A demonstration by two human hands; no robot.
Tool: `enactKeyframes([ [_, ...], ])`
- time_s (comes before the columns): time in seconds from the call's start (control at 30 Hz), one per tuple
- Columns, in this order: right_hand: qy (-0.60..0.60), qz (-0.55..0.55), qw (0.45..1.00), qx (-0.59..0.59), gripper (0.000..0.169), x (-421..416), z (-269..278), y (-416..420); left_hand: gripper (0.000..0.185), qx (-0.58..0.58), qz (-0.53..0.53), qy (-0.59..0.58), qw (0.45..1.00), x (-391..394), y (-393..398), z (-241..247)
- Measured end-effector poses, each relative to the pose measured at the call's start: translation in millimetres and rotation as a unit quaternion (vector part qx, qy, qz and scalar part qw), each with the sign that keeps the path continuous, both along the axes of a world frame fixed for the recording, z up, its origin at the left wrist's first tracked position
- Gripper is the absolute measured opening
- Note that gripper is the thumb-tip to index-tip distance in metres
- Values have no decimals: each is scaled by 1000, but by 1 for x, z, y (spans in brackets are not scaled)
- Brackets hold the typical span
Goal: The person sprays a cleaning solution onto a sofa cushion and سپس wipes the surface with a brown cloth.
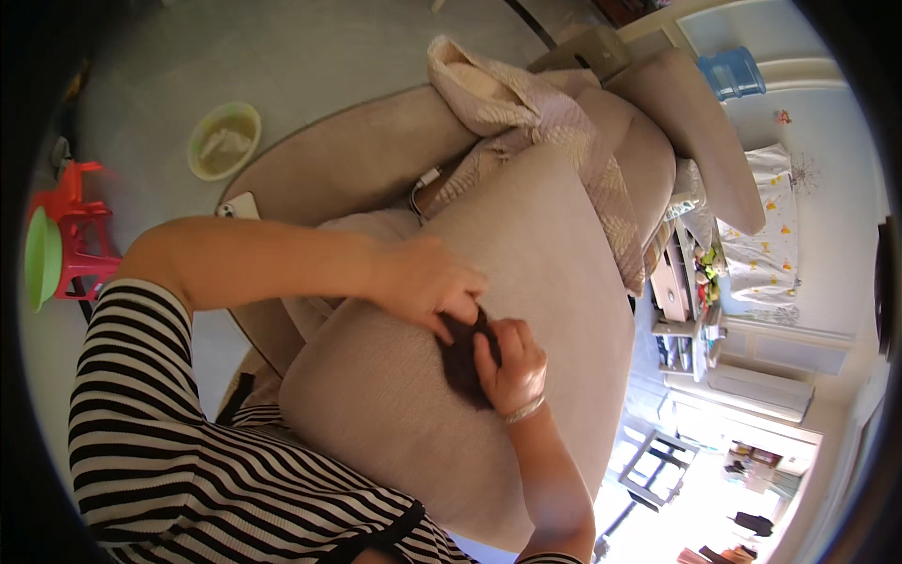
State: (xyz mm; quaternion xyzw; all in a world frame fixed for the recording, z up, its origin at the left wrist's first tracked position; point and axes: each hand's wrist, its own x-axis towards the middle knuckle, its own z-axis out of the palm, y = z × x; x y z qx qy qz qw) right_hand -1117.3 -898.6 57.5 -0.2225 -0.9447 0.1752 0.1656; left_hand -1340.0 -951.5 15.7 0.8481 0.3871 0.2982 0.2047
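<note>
My left hand (430, 285) and my right hand (518, 363) both grip a small dark brown cloth (465, 366), with the fingers close together. The cloth lies against a large beige upholstered cushion (394, 395), which stretches out before me. My left hand pinches its upper end, while my right hand, with a bracelet at the wrist, holds its right side. Part of the cloth is hidden under my fingers, and its exact kind cannot be told.
A patterned quilted cover (564, 134) lies bunched on the beige sofa (352, 141). Nearby are a white cable plug (428, 176) and a phone (243, 206). On the floor stand a basin (225, 141) holding a wet cloth, red plastic stools (84, 243) and a green basin (44, 259).
</note>
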Motion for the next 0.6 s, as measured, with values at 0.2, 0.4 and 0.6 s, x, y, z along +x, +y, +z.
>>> enactKeyframes([
  [0.2, -59, -76, 992, 83, 11, -16, -55, 94, 31, 19, 4, -13, 1000, -8, 119, -72],
  [0.4, -157, -175, 941, 243, 21, -30, -116, 206, 28, -4, 99, 38, 994, -11, 215, -99],
  [0.6, -78, -217, 965, 121, 26, -52, -121, 224, 33, -58, 192, -18, 980, -8, 240, -122],
])
